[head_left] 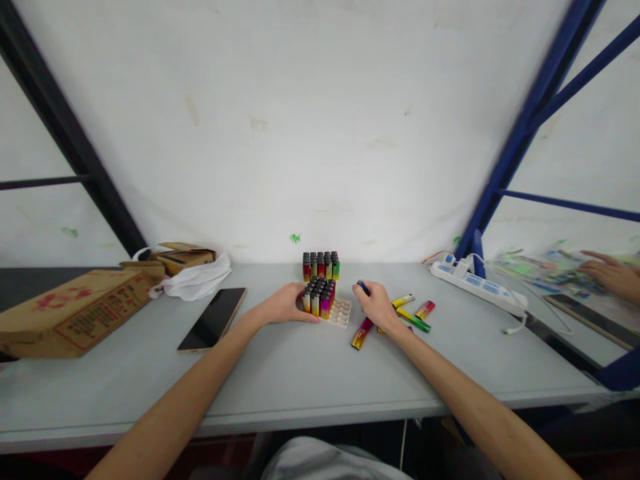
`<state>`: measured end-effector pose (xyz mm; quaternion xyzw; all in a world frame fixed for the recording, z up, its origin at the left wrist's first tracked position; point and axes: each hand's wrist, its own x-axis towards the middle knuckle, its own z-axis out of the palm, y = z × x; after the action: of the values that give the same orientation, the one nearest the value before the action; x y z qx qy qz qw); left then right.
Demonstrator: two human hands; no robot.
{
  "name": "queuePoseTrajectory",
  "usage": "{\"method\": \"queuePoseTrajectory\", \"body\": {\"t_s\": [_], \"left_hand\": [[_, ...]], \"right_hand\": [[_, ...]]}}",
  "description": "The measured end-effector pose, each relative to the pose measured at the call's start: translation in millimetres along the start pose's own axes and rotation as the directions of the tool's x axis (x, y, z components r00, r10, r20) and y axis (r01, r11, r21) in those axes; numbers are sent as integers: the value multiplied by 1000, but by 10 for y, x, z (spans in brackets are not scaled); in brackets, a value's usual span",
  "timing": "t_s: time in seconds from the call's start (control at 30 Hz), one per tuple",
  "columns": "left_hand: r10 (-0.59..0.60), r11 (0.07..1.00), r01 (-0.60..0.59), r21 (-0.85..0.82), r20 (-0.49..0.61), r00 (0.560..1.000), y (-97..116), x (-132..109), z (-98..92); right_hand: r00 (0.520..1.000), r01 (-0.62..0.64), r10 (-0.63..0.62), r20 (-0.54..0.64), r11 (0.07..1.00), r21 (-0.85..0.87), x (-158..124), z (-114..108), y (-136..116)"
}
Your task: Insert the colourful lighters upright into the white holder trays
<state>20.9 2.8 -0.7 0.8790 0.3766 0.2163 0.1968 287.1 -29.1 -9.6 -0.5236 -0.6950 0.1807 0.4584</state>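
My left hand (289, 305) curls around the left side of a block of upright lighters (319, 300), gold, magenta and silver with black tops. They stand in a pale tray (341, 312) whose right part shows bare round sockets. Just right of the tray, my right hand (376, 302) is closed on a lighter (364, 288); only its dark blue-black end shows. Beneath and beside that hand lie several loose lighters, among them a magenta-gold one (362, 333), a yellow-green one (414, 320) and a red one (425, 310).
Behind stands another block of upright lighters (321, 267). To the left are a phone (213, 319), a white plastic bag (199, 278) and cardboard boxes (75, 310). A white power strip (477, 288) lies right, with another person's hand (611, 273) beyond the blue frame (520, 140).
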Motion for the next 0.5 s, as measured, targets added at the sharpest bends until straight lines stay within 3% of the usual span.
{"method": "queuePoseTrajectory", "body": {"t_s": [0.5], "left_hand": [[-60,996,61,62,-22,998,48,-21,-9]], "right_hand": [[1000,10,-10,16,1000,16,6,-23,4]]}}
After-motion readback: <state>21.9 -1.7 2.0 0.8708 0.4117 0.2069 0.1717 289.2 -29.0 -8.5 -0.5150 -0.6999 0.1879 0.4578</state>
